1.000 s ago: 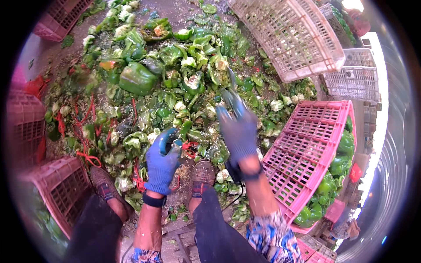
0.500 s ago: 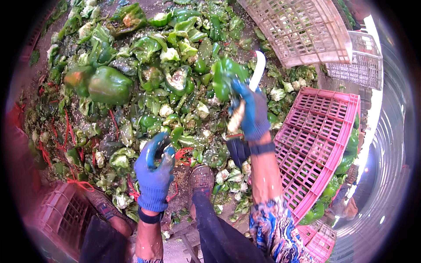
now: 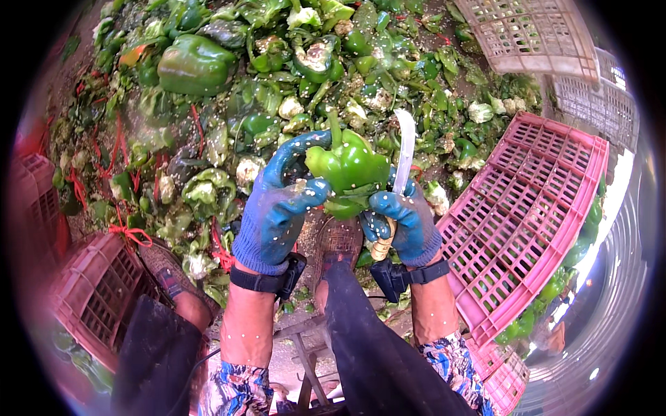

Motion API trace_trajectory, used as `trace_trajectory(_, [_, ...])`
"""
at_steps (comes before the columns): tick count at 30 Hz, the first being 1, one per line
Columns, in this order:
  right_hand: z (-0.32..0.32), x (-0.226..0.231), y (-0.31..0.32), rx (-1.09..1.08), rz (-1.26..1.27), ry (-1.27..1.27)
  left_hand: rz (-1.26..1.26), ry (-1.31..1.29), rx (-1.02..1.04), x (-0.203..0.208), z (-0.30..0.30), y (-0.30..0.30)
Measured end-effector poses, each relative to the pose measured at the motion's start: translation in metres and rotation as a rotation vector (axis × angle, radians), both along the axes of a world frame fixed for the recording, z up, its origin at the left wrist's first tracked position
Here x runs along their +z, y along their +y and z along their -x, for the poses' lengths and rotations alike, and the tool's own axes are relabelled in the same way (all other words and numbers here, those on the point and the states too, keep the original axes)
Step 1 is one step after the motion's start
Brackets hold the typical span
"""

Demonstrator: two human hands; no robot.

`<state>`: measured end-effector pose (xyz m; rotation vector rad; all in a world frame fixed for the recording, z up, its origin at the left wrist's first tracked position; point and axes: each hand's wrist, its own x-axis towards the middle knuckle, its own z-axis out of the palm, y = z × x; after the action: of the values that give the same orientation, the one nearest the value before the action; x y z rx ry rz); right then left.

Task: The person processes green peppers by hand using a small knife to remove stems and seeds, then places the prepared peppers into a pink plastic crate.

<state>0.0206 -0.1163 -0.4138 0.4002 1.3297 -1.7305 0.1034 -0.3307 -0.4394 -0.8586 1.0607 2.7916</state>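
A green bell pepper [image 3: 350, 166], its stem pointing up, is held between my two gloved hands in front of me. My left hand [image 3: 279, 201] curls round the pepper's left side, thumb and fingers against it. In my right hand [image 3: 404, 220] is a knife [image 3: 405, 149] with a curved white blade standing upward and a pale wrapped handle. The fingertips of that hand also reach the pepper's lower right side. Both hands wear blue-coated gloves, and dark straps circle the wrists.
Pepper scraps [image 3: 208, 187] and seeds cover the ground, with a whole green pepper [image 3: 198, 64] at upper left. A pink crate [image 3: 520, 215] of green peppers stands right; a whitish crate [image 3: 531, 35] is behind it. Another pink crate [image 3: 104, 291] sits lower left, with red string [image 3: 130, 232].
My right hand has brought the pepper and knife down toward the middle. My left hand has risen and moved right, and now holds the pepper. The view has shifted slightly.
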Motion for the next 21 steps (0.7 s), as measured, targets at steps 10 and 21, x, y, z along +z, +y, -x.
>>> trace_trajectory(10, [-0.021,0.026,-0.013,0.223,-0.29,0.295,0.384,-0.076,-0.061,0.014,-0.043,0.004])
trace_trajectory(21, [-0.061,0.007,-0.017,0.53,-0.419,1.249,0.388,0.102,0.0,0.008,-0.065,-0.004])
